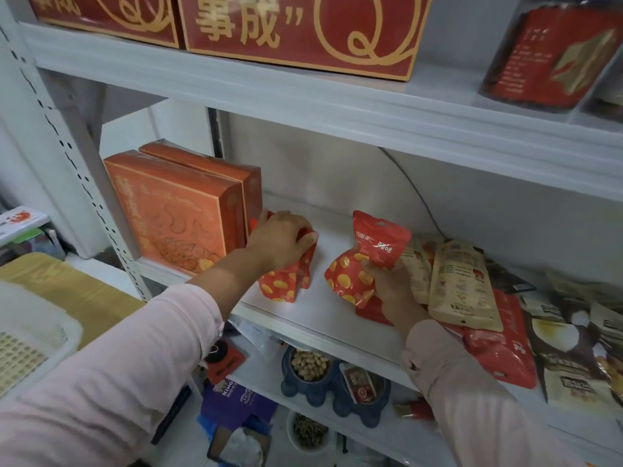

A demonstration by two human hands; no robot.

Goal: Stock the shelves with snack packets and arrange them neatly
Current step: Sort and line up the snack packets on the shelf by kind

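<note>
My left hand (281,239) grips the tops of red snack packets with yellow spots (286,284), which stand upright on the white shelf (323,318) right beside two orange boxes (175,210). To the right, my right hand (387,288) holds another red spotted packet (367,257) by its lower half, tilted and lifted a little off the shelf. A loose pile of beige packets (458,281), red packets (502,352) and dark packets (573,338) lies on the shelf's right side.
The shelf above carries large red boxes (300,32) and a red-labelled jar (553,52). On the shelf below stand a blue bowl of nuts (308,365) and small items. A white basket (30,342) sits at the left.
</note>
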